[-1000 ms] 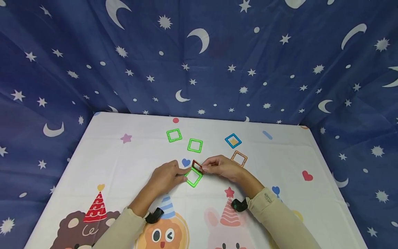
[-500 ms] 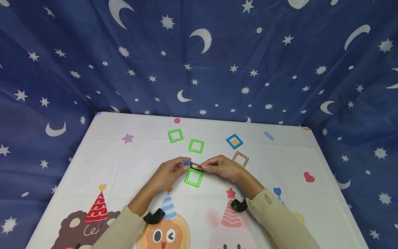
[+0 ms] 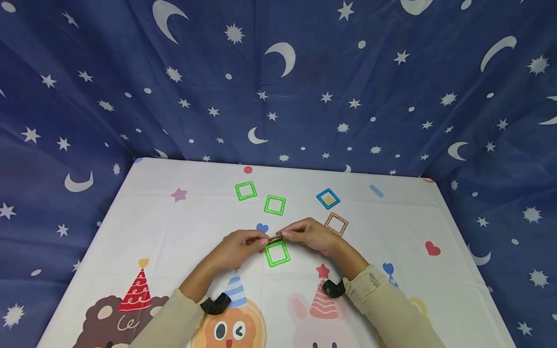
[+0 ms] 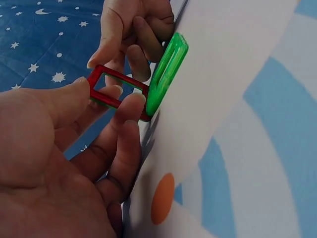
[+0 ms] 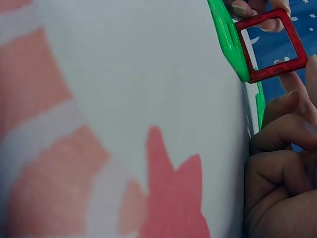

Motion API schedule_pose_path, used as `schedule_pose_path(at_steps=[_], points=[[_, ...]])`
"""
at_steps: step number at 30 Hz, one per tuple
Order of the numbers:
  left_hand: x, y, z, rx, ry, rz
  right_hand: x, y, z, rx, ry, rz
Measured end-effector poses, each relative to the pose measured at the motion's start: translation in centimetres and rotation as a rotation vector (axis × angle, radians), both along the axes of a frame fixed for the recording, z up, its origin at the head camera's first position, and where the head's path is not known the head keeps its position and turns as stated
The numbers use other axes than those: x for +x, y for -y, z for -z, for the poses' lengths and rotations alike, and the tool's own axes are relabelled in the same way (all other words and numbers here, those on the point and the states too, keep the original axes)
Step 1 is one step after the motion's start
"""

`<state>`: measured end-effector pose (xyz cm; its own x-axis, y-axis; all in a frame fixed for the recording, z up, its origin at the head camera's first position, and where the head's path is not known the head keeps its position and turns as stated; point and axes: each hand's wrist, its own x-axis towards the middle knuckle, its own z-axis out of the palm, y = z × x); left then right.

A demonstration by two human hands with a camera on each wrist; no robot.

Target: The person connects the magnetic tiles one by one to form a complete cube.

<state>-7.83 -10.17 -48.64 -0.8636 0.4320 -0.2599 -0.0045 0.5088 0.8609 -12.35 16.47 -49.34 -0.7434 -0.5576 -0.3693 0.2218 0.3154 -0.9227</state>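
Along the far edge of the green plastic square frame [image 5: 232, 44]: red plastic square frame [image 5: 278, 72], tilted up, touching it. Left hand [image 3: 241, 247] has its grip pinched on the red one's left end; right hand [image 3: 311, 235] pinches the right end. Beyond the green landmark, on the white printed surface [image 3: 209, 203]: two more green square frames [image 3: 276, 196]; farther right, blue square frame [image 3: 334, 204], orange square frame [image 3: 345, 229].

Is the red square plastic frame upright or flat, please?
Roughly upright: both wrist views show the red square plastic frame rising from the white tabletop.
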Motion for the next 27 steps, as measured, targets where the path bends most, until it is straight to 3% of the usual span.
schedule_pose_path(at_steps=[9, 13, 20, 27], points=[[-0.2, 0.2, 0.1, 0.058, 0.015, 0.029, 0.8, -1.2, -0.5, 0.009, 0.073, 0.169], [-0.1, 0.3, 0.3, 0.058, 0.025, 0.017, 1.1, -3.1, -1.6, 0.036, 0.032, 0.211], [0.0, 0.5, 0.3, 0.066, -0.012, 0.025, 0.5, -7.3, -3.5, 0.202, -0.122, 0.306], [0.0, 0.5, 0.2, 0.064, -0.011, 0.032, -1.3, -11.7, -1.8, 0.4, -0.131, 0.459]])
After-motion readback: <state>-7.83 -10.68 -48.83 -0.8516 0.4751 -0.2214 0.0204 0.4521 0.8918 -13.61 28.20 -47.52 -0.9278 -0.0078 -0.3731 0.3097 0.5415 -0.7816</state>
